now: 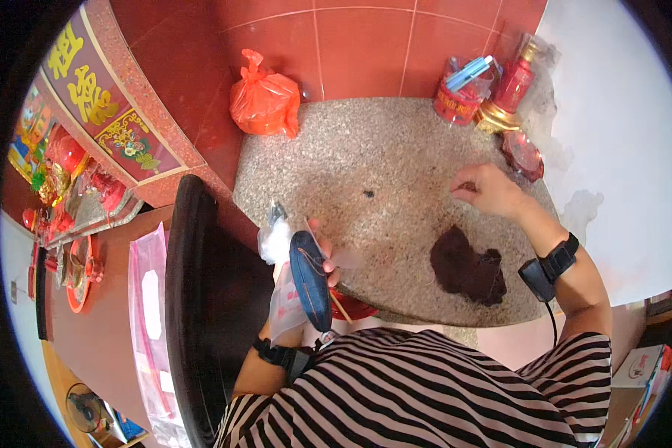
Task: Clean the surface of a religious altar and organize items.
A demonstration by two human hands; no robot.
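My left hand (329, 262) is closed around a dark blue oval case (309, 280), together with a translucent plastic bag (287, 302) and a thin wooden stick (340, 306). A white crumpled bag with a dark tip (276, 238) shows beside that hand. To the right, my right hand (484, 189) is over the speckled stone counter (336, 145), fingers curled together; a small dark spot shows at its fingertips, and whether it pinches something cannot be told. A dark brown patch (465, 266), a stain or a flat piece, lies below that hand. A small black bit (368, 194) lies mid-counter.
A tied red plastic bag (266, 103) stands at the counter's back left. At the back right are a red container (456, 103) with blue pens, a red and gold bottle (514, 84) and a red glass-like dish (522, 154). A dark chair back (187, 280) rises at the left.
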